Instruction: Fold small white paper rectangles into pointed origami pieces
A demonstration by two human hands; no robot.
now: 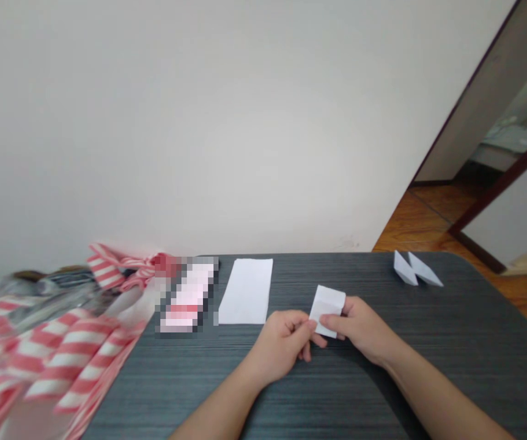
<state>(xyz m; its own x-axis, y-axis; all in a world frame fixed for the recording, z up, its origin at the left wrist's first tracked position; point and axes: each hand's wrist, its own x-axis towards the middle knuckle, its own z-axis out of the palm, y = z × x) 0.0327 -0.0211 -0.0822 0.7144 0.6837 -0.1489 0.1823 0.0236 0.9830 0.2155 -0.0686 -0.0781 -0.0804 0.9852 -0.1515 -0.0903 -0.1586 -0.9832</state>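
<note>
A small folded piece of white paper (326, 300) is held just above the dark table, between both hands. My left hand (284, 342) pinches its lower left corner between thumb and fingers. On the right side of the paper, my right hand (359, 327) grips it with the thumb on top and the fingers behind, partly hidden. Flat on the table to the left lies white rectangular paper (246, 291); whether it is one sheet or a stack I cannot tell.
Two pointed folded-paper pieces (417, 269) stand at the far right of the dark table (190, 379). A pixelated flat item (187, 296) lies at the back left. Red-and-white striped cloth (71, 348) is heaped beyond the left edge. A white wall (245, 122) rises behind.
</note>
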